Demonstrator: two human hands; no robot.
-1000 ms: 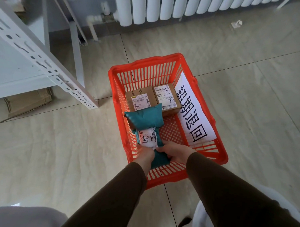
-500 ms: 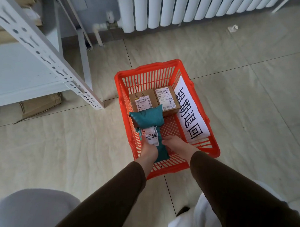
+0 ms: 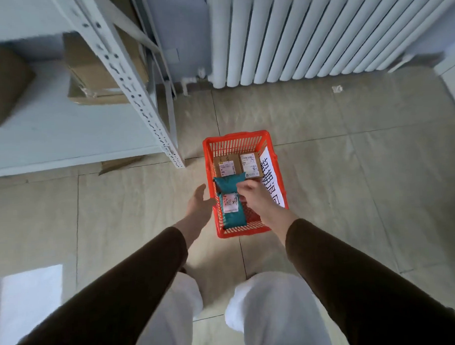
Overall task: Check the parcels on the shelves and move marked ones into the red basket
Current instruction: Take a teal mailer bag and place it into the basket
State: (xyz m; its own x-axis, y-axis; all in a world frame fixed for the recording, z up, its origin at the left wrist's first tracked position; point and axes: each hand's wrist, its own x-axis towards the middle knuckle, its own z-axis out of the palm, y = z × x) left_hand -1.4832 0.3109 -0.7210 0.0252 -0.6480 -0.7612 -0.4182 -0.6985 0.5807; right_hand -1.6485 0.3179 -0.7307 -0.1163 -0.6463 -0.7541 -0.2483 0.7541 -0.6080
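- Red basket (image 3: pixel 249 229) on the tiled floor, just beside the white shelf upright (image 3: pixel 130 80); radiator (image 3: pixel 306 32) behind it.
- On the shelf: cardboard boxes (image 3: pixel 94 71), partly hidden by that upright.
- In the basket I see a teal parcel (image 3: pixel 231 216) with a marked label, two brown boxes (image 3: pixel 237 165) at the far end, a white sign (image 3: pixel 271 178) along the right wall.
- Left hand (image 3: pixel 199 203) relaxed and spread, empty, outside the left rim.
- Right hand (image 3: pixel 253 194) loosely curled above the parcel, covering part of it; I cannot tell if it touches.
- Half a second ago both hands were on the parcel; now both are lifted.
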